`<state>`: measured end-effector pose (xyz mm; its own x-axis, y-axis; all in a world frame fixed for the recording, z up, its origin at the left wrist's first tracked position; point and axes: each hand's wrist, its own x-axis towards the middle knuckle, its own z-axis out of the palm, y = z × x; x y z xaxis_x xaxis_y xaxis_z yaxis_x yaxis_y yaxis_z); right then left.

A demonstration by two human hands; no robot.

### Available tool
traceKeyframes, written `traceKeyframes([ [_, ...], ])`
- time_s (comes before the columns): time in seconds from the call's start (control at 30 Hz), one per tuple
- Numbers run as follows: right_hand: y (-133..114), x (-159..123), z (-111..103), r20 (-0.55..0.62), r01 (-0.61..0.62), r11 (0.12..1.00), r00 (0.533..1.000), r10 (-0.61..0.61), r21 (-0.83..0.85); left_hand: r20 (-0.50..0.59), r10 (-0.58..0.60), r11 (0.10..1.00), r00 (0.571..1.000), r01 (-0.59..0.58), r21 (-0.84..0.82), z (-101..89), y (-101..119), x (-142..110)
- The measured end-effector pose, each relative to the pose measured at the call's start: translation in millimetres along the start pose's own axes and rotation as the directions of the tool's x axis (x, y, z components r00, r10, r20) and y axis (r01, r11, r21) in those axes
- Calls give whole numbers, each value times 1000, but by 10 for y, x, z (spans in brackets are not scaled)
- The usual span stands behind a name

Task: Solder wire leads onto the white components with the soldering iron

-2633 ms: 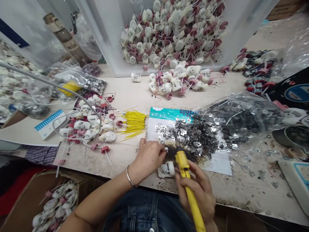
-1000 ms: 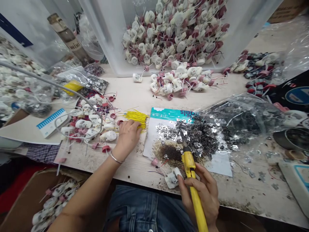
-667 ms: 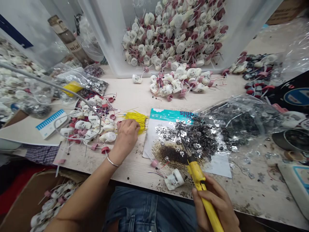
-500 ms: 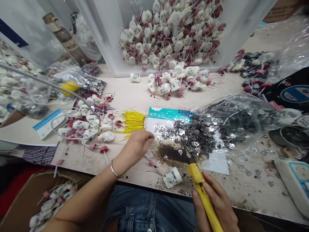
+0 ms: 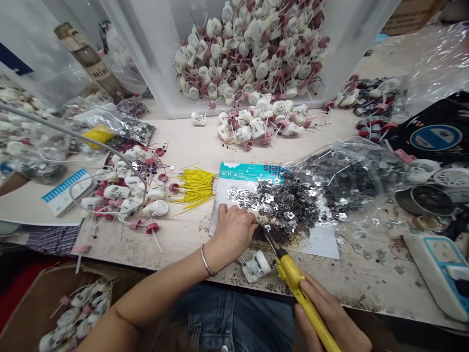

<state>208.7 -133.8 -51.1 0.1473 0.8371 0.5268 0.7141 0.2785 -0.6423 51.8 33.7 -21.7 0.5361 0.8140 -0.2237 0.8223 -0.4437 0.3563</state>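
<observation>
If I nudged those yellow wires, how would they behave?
The yellow wires would likely scatter: their left ends splay and no tie shows. Being so thin, each is probably light. They lie mostly straight, suggesting they're a little springy rather than limp.

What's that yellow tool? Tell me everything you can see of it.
The yellow tool looks like a soldering iron: a long plastic-looking body, bulkier near the front, then a dark collar and a slim metal-looking tip. The right hand holds it aslant, tip pointing forward and left near the left hand, over the stained sheet. Its rear end runs out of the picture. Tip contact is unclear.
</observation>
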Motion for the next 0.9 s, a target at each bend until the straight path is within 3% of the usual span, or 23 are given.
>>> traceKeyframes([
  [0.1, 77, -8, 4, 62, 124, 992, 991, -122, -29, -6, 7, 1000, 1000, -7, 11, 10, 17, -3],
  [0.2, 92, -16, -28, 122, 174, 983, 978, -167, -53, -13, 11, 1000, 1000, -11, 15, 14, 30, 8],
  [0.5, 67, 44, -24, 95, 194, 980, 977, -189, -45, -13, -2, 999, 1000, 2, 51, 17, 58, 9],
  [0.9, -16, 93, -118, 93, 107, 992, 991, -100, -70, 40, -28, 999, 999, 26, 36, -43, 52, 82],
])
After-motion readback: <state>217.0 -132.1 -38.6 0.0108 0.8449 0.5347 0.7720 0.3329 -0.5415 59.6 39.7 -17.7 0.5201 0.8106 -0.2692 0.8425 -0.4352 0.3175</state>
